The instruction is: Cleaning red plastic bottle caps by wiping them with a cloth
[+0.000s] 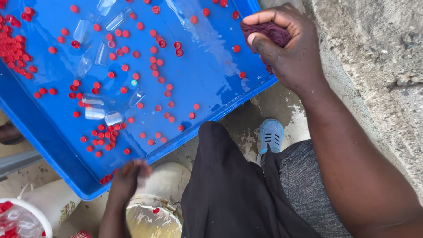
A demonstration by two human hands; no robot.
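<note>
Down in the bottom left corner sits a white bucket [26,211] with red caps and clear things inside it. Just beside it is a pale sack [57,200] on the ground.

Above them is a big blue tray [39,145], tilted, with water in it. Lots of small red caps [112,132] float or lie all over the tray. Many are bunched up at the top left edge, and more sit in a little group near the low side. Some clear plastic bottles [99,112] lie in the water among the caps.

At the low edge of the tray is the left hand [128,176]. It is blurry. The fingers are curled in near a few red caps at the rim, but I cannot tell if it holds any.

Under that hand stands a dirty pale tub [154,207]. One red cap lies on it.

Next comes the person's lap, with black cloth [224,189] over grey shorts [299,176]. A light blue shoe [271,134] stands on the wet ground [246,119] below the tray.

Up at the top right corner of the tray is the right hand [286,48]. It is squeezed tight around a dark red rag [271,31], just over the tray rim.

Far right is a rough grey wall [379,66].
</note>
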